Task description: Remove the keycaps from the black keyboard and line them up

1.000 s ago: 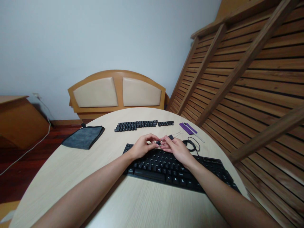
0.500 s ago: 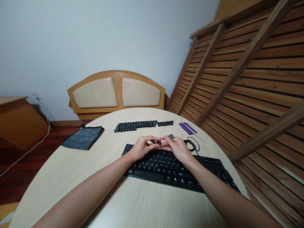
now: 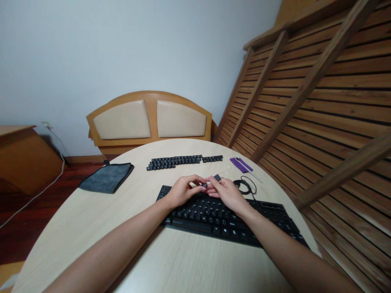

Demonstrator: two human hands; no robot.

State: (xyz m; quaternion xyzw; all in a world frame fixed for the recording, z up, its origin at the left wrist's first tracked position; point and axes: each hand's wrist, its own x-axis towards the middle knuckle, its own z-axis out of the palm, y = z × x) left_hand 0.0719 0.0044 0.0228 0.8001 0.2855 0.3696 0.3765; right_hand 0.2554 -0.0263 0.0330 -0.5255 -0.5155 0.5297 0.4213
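Over the black keyboard my two hands meet, fingertips close together. Pinched between thumb and fingers of my left hand is a small black keycap. My right hand is closed around a keycap puller, whose dark handle pokes out above the fingers and whose thin wire loops point away from me. The right fingertips also lie against the keycap. Part of the keyboard's upper rows is hidden under my hands, and bare switch spots show near its upper left.
Rows of loose keycaps lie behind the keyboard. A purple cloth piece with a thin pale stick on it lies back right, near a coiled black cable. A folded grey cloth rests at the left of the round table.
The puller handle and wire have shifted slightly left and lower in my right hand. The keycap has turned a little between my fingers.
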